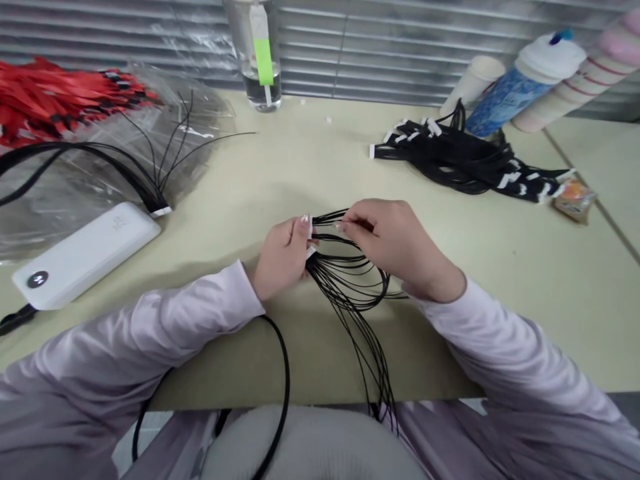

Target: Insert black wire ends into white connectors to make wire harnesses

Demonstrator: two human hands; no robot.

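Note:
My left hand (pixel 283 253) is closed around a white connector (pixel 311 228) at the end of a black wire harness. Thin black wires (pixel 345 280) fan out from it and from a second white connector (pixel 311 252) just below. Some wires loop round to the right, while others hang down over the table's front edge. To the right, my right hand (pixel 395 240) pinches a thin black wire (pixel 336 222) between thumb and forefinger, close to the upper connector. The far ends of the hanging wires are out of sight.
Bundled black cables with white connectors (pixel 460 157) lie at the back right, beside several bottles (pixel 515 83). A clear bottle (pixel 263 67) stands by the blinds. On the left are a white power bank (pixel 87 257), a black cable bundle (pixel 135 177), plastic bags (pixel 200 127) and red strips (pixel 55 97).

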